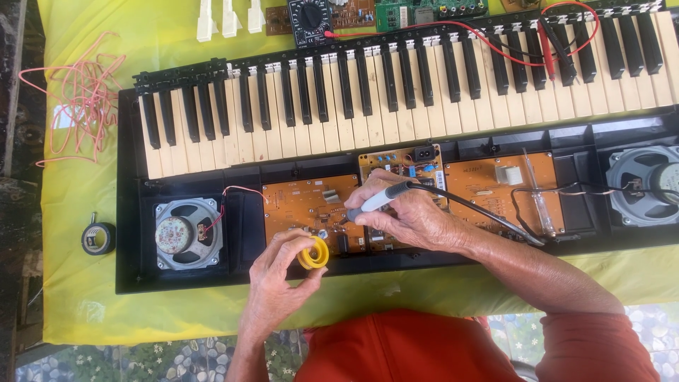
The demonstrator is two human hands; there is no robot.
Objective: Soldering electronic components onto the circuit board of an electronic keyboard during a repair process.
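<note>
Pinched between thumb and fingers, the left hand (279,272) holds a small yellow solder spool (312,253) at about six o'clock in the head view, just over the lower edge of the opened keyboard (396,92). Its grip is closed around the spool's rim. The right hand (410,212) is pressed around a grey-handled soldering iron (378,200) held like a pen, its tip pointing toward nine o'clock and down onto the orange circuit board (311,209) at centre; its black cord (481,212) trails off toward three o'clock. Judging by this, the step in hand looks like soldering a joint on that board, tip and solder brought close together; any next move would call for a steady tip on one pad and solder fed lightly, clear of neighbouring parts. At nine o'clock a round speaker (187,233) with a red wire sits in the case, and another speaker (647,185) lies at three o'clock. A black multimeter (310,21) with red leads rests at twelve o'clock beside loose boards and three detached white keys (228,18). The bench (78,297) wears a yellow-green cloth, with tangled pink wire (78,99) at ten o'clock and a roll of black tape (97,238) at nine. Below the bench shows a pebbled floor (177,361).
</note>
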